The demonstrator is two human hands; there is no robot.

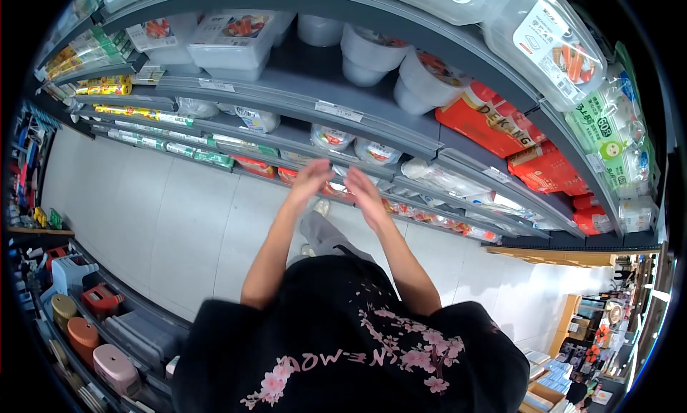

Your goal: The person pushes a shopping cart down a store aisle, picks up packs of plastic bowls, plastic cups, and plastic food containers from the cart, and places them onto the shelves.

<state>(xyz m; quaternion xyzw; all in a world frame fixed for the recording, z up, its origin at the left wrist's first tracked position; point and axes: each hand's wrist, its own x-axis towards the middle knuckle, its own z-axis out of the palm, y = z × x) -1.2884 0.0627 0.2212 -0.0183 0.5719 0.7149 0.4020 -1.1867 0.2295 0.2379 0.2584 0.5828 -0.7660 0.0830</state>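
Note:
My left hand (pixel 310 180) and my right hand (pixel 363 192) are raised in front of the lower shelves, a small gap between them. Fingers on both are stretched out, slightly blurred, and I see nothing held. Just beyond them sit wrapped packs of round bowls, one pack (pixel 331 137) past the left hand and another pack (pixel 377 152) past the right. Red packages (pixel 255 167) lie low on the shelving, left of my left hand. Clear-wrapped white goods (pixel 444 178) are to the right of my right hand.
Higher shelves carry plastic food containers (pixel 232 41), stacked tubs (pixel 371 55) and red DEKANG packs (pixel 490 119). A large clear container pack (pixel 547 44) protrudes at upper right. Behind me on the left, another shelf holds a pink bin (pixel 118 370). Pale tiled floor (pixel 179 220) runs between the shelves.

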